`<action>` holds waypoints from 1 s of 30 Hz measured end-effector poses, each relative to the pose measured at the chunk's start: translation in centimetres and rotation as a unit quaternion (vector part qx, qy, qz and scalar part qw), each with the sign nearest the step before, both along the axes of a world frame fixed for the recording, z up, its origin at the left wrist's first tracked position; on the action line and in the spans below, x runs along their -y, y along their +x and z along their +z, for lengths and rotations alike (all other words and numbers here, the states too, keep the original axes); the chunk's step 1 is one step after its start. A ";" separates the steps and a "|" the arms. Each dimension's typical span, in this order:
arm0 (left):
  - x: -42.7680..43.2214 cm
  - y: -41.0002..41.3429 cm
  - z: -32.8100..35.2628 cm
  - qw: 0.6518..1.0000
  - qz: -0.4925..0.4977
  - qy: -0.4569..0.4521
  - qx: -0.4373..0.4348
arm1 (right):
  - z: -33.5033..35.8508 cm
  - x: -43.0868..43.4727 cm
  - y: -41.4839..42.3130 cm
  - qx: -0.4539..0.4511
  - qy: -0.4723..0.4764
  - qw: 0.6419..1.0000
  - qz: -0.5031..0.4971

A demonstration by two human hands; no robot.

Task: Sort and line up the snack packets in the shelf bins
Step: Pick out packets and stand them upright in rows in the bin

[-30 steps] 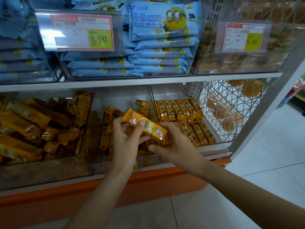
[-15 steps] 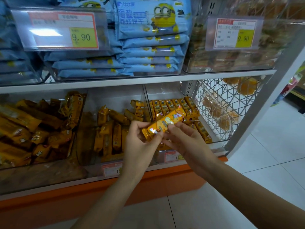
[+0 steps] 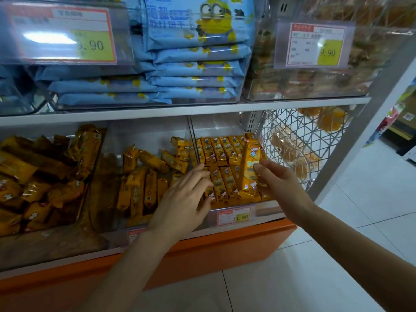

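Note:
My right hand (image 3: 278,184) holds an orange snack packet (image 3: 251,163) upright over the right clear bin (image 3: 213,124), above two tidy rows of like packets (image 3: 221,152). My left hand (image 3: 184,199) is spread flat with straight fingers, its fingertips touching the near row of lined-up packets (image 3: 219,183) at the divider. The middle bin (image 3: 146,136) holds several loose orange packets (image 3: 144,185) lying at mixed angles.
A left bin holds a jumble of larger orange packets (image 3: 40,172). Blue biscuit packs (image 3: 193,70) fill the upper shelf behind price tags (image 3: 63,34). A wire basket (image 3: 295,140) of buns stands right of the bins. A white shelf post (image 3: 371,113) and tiled floor lie right.
Both hands held the packet in front of the bins before. Now only my right hand holds it, moved right over the right bin and turned upright; my left hand let go and rests on the rows.

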State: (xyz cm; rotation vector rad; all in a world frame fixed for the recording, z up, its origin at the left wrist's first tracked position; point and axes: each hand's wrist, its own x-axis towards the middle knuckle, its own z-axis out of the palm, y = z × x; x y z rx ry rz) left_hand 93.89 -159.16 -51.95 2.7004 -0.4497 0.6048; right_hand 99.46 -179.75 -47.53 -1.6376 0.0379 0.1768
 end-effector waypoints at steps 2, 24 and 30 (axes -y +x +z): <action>-0.2 0.2 -0.1 1.000 -0.009 0.008 -0.004 | 0.2 0.5 0.9 0.014 -0.021 1.000 0.000; -0.8 0.4 -0.9 0.999 -0.029 0.024 0.009 | -2.9 0.6 7.6 -0.021 -0.407 0.907 0.106; -0.8 0.5 -1.0 0.999 -0.029 0.030 0.016 | -3.6 1.0 7.7 0.022 -0.477 0.870 0.121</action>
